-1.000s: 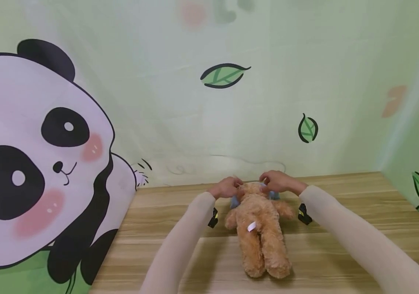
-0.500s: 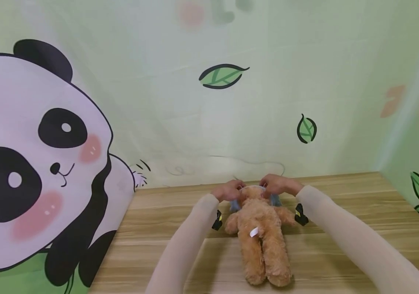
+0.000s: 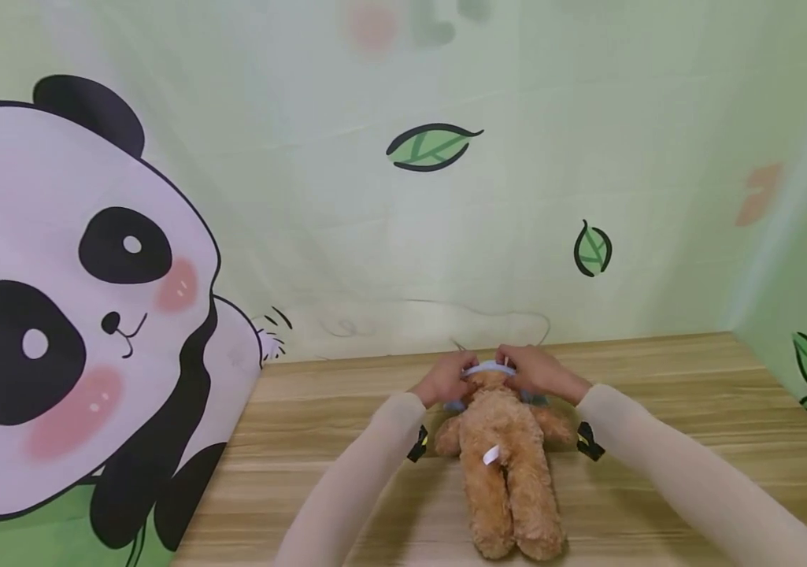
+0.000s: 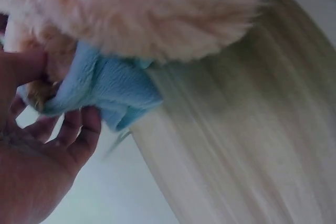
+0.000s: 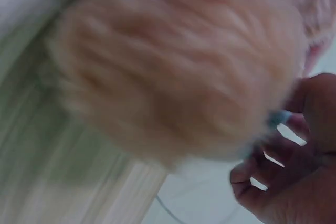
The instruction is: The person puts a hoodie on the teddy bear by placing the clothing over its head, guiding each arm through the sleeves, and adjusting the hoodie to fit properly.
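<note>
A light-brown plush toy (image 3: 502, 441) lies on the wooden table with its back up and its legs toward me. A white tag (image 3: 491, 455) sticks up from its rump. Around its far end runs a soft blue cloth (image 3: 490, 368), which the left wrist view shows hanging in a loose fold. My left hand (image 3: 448, 378) pinches the cloth's edge, thumb above and fingers curled beneath. Opposite, my right hand (image 3: 538, 372) grips the cloth's other side; in the right wrist view a blurred furry limb (image 5: 178, 72) hides most of that contact.
Behind the wooden table (image 3: 332, 417) hangs a pale green backdrop (image 3: 318, 197) printed with a panda (image 3: 77, 276) and leaves. A thin curved line (image 3: 446, 304) shows low on the backdrop. Black wrist devices (image 3: 590, 441) sit on the undersides of both sleeves.
Both hands have come slightly nearer to me, and the plush toy has shifted a little the same way. More of the blue cloth's edge shows between the hands.
</note>
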The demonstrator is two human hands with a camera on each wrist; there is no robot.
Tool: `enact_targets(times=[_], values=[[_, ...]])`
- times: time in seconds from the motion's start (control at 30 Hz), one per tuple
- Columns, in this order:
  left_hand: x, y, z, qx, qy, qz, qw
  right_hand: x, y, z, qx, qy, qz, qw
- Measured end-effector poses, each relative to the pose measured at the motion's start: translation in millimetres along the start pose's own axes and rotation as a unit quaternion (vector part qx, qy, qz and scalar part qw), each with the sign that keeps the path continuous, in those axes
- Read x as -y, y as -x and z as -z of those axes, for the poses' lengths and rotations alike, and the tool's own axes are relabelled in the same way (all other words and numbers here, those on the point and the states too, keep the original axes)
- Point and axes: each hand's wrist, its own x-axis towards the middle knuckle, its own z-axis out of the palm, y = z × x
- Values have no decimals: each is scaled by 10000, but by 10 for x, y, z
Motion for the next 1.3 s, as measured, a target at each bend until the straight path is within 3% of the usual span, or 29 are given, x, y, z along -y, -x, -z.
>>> enact_targets(times=[0.1, 0.2, 0.3, 0.4, 0.5, 0.6, 0.8, 0.93, 1.03, 1.17, 1.3], values=[[21, 19, -49, -291, -205, -245, 9991, 1, 45, -68, -553, 286, 259, 9977], [32, 31, -63, -396, -189, -182, 9989, -15, 69, -86, -807, 287, 495, 9951], [33, 38, -40, -475, -171, 33, 9987, -51, 83, -42, -667, 118, 633, 9957], [20, 51, 14, -443, -21, 270, 9987, -87, 81, 38, -244, -94, 598, 9979], [39, 67, 67, -218, 341, 364, 9985, -98, 71, 118, 234, -338, 471, 9980], [58, 83, 104, -10, 671, 530, 9963, -86, 65, 138, 435, -520, 304, 9972], [-23, 111, 145, -62, 316, 442, 9985, -55, 48, 73, 195, -370, 94, 9991], [-74, 104, 164, 40, 189, 409, 9990, -40, 19, 65, 255, -244, 114, 9993], [-57, 86, 164, 57, 115, 334, 9994, -31, 8, 67, 310, -201, 127, 9992], [28, 76, 137, -245, -130, 105, 9996, -16, 13, 75, 67, 81, 266, 9996], [51, 80, 139, -216, -67, 187, 9996, 5, 9, 76, -192, 410, 432, 9980]])
